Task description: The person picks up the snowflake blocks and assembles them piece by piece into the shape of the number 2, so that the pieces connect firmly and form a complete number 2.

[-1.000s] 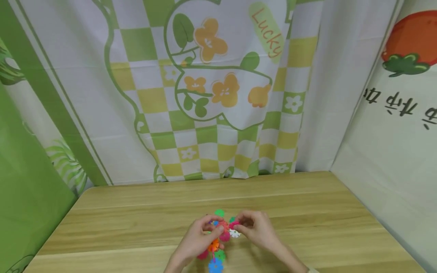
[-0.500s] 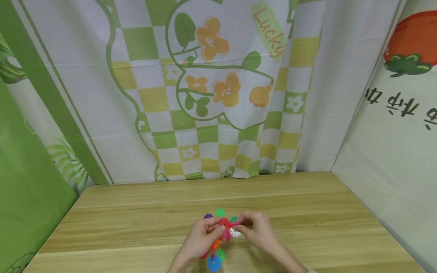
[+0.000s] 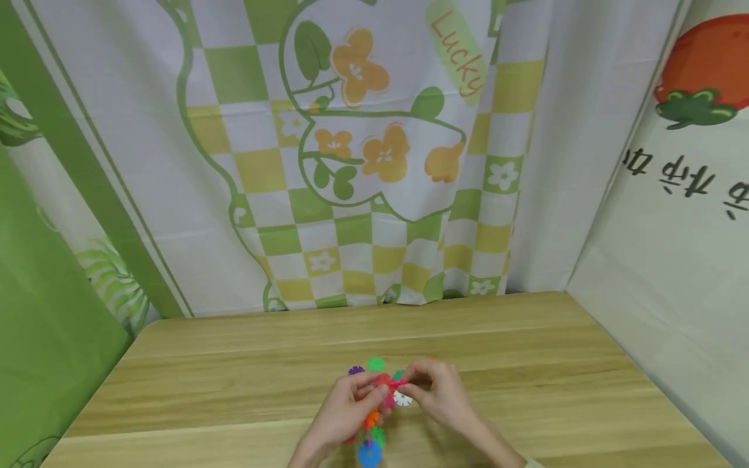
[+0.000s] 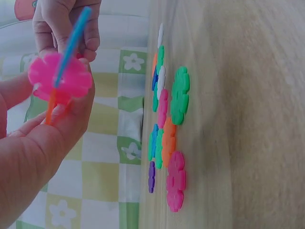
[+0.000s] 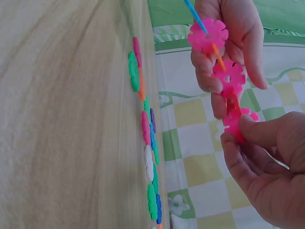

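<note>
Both hands hold a chain of slotted plastic flower discs above the wooden table. My left hand (image 3: 342, 409) grips the chain near a red disc (image 3: 383, 382), thumb in front. My right hand (image 3: 439, 393) pinches a pink disc (image 5: 233, 125) at the chain's end between thumb and fingertips. In the right wrist view this disc meets the red disc, seen edge-on, which joins a middle pink disc (image 5: 229, 76). Beyond it come an orange disc (image 5: 218, 56), another pink disc (image 5: 208, 36) and a blue disc (image 5: 194, 15). The left fingers partly hide the chain.
Loose flower discs lie on the table (image 3: 234, 370) beneath the hands, among them a purple one (image 3: 356, 370), a white one (image 3: 402, 398), and a green one (image 4: 180, 95). A patterned curtain (image 3: 374, 253) hangs behind the table.
The pink disc in my right hand has turned from face-on to edge-on against the red disc. My left hand has shifted slightly right, uncovering the purple disc on the table.
</note>
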Demonstrator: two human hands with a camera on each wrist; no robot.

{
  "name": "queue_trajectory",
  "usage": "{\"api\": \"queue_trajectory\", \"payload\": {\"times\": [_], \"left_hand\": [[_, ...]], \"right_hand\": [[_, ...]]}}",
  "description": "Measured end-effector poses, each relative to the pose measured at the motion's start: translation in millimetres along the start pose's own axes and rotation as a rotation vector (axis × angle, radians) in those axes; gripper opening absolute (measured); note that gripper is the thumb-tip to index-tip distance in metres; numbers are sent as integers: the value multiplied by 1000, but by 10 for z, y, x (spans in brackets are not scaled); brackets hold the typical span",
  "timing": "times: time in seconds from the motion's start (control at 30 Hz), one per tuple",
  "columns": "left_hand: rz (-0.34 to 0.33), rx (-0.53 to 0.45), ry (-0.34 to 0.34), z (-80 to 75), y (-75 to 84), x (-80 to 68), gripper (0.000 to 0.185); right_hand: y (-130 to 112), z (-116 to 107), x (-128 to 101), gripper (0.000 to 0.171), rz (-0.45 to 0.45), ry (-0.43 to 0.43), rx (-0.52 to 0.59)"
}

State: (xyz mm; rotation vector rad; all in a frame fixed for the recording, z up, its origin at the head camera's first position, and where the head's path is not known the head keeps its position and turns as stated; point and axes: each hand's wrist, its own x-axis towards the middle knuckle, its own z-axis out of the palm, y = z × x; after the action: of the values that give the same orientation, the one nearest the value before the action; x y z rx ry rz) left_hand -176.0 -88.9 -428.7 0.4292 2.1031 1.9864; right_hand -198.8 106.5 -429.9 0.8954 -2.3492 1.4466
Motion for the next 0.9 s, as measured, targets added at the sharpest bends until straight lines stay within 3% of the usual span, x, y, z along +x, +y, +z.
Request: {"api": "queue_trajectory", "payload": {"times": [0.1, 0.23, 0.5, 0.9], "left_hand": [[-29, -46, 6, 6, -13, 4, 38], [-60, -102, -4, 19, -41, 7, 36], [-56, -61, -29, 50, -64, 2, 27], [-90, -38, -2, 82, -78, 8, 27]], "right_hand": [[6, -21, 7, 8, 55, -42, 53], [18, -33, 5, 9, 36, -98, 116], [26, -18, -8, 10, 67, -159, 194], [13, -29, -14, 9, 81, -161, 182]]}}
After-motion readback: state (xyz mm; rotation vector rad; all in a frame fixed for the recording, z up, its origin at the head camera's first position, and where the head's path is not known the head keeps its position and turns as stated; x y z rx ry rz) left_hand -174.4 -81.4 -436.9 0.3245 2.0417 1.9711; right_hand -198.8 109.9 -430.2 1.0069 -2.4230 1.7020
